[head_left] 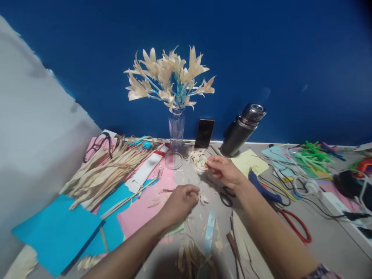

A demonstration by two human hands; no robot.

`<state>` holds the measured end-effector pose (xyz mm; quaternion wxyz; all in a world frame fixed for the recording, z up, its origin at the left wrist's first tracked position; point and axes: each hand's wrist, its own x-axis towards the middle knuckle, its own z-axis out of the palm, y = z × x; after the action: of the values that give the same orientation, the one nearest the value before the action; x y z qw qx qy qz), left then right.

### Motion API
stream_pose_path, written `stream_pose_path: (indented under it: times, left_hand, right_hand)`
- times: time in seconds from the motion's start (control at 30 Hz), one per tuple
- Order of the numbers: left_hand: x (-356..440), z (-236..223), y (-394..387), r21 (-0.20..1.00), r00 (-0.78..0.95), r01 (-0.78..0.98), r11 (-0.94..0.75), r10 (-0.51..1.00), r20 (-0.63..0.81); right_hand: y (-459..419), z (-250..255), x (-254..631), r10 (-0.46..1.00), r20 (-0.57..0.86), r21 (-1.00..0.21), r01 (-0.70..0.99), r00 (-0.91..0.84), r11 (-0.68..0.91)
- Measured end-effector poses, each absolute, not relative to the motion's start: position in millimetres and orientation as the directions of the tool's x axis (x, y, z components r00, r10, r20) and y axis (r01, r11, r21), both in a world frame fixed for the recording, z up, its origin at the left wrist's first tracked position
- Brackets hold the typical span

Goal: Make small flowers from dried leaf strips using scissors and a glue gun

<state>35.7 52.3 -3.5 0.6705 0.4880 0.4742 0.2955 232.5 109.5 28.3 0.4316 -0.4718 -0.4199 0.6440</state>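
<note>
Lying heaped: pale scraps [198,162], before the phone [205,133].
Right hand [223,169]: bunched at the scraps' edge; cannot tell what it grips.
Left hand [181,203]: loosely curled, contents hidden, beside a petal [204,198].
Behind: clear vase [176,131].

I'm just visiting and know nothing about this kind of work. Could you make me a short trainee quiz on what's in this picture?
1. Multiple choice: what rises from the clear vase?
A) Scissors
B) Pale flowers
C) Paintbrushes

2. True or false: in the picture, the phone is left of the dark flask.

3. Short answer: which hand is nearer the pale scraps just in front of the phone?

Key:
1. B.
2. True.
3. The right hand; the left hand is farther off.
</note>
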Motion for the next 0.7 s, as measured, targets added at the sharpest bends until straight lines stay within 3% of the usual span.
stream_pose_path:
  times: [0.1, 0.27, 0.47, 0.7]
  left_hand:
    - [39, 9, 66, 0.93, 0.234, -0.07, 0.361, 0.912, -0.336]
    - [36, 26, 87, 0.862, 0.328, -0.294, 0.413, 0.891, -0.316]
    - [31, 27, 92, 0.915, 0.373, -0.119, 0.386, 0.871, -0.319]
    - [31, 11, 87, 0.897, 0.392, -0.171, 0.408, 0.863, -0.318]
  right_hand:
    - [96, 25, 219, 0.968, -0.201, -0.971, -0.1, -0.148, -0.217]
    - [86, 29, 218, 0.941, -0.194, -0.981, 0.071, -0.279, -0.181]
    - [91, 29, 233, 0.867, -0.246, -0.967, 0.172, -0.434, -0.188]
    - [91, 21, 229, 0.906, -0.286, -0.957, 0.048, -0.313, -0.285]
